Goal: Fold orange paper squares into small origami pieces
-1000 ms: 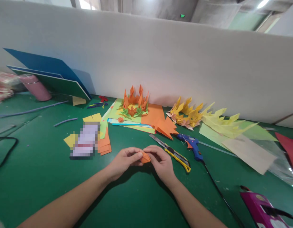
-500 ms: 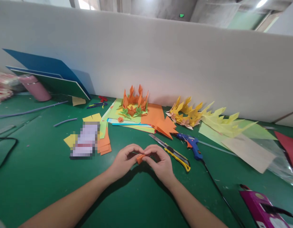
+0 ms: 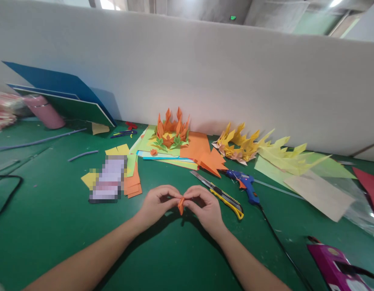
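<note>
While fingers [image 3: 171,190] pinch folded orange paper [image 3: 181,207], green sign [image 3: 233,17] glows, illegible.

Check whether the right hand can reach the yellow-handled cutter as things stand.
Likely yes: the yellow-handled cutter lies just right of the right hand, with nothing seen between them. That hand is holding the folded orange paper, though, so it may need to let go first.

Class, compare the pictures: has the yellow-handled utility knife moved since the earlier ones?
No. Judged against the blue glue gun resting on the green table, the yellow-handled utility knife keeps the same place and slant.
</note>
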`<state>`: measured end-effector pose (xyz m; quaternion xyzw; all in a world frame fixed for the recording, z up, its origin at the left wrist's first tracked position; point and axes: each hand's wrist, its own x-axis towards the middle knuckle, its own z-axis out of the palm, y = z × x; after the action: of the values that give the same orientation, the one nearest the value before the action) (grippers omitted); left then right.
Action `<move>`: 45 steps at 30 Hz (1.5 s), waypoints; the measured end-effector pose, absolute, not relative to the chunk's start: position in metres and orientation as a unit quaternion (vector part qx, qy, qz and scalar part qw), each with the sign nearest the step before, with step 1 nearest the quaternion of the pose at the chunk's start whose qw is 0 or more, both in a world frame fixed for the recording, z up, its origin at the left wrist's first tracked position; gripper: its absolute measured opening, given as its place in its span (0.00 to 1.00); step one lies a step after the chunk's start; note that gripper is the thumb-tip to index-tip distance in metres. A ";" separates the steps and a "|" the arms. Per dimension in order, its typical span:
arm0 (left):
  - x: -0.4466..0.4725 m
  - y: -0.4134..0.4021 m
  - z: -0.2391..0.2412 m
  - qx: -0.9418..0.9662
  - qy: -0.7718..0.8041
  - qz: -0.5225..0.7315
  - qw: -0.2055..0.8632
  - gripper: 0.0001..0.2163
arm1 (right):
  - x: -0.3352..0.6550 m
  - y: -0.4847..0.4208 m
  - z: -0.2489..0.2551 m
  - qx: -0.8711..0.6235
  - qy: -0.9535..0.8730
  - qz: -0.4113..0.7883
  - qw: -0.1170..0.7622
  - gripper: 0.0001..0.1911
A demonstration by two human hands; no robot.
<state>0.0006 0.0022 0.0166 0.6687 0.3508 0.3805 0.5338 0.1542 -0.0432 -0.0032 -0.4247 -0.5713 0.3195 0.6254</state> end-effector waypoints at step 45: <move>-0.002 0.009 0.018 0.540 0.408 0.270 0.685 0.12 | 0.156 -0.038 0.003 -0.442 -0.382 0.601 0.545 0.15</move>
<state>-0.0018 0.0090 0.0185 0.5397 0.4081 0.2702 0.6849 0.1555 -0.0378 0.0029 -0.4417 -0.3823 0.6013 0.5452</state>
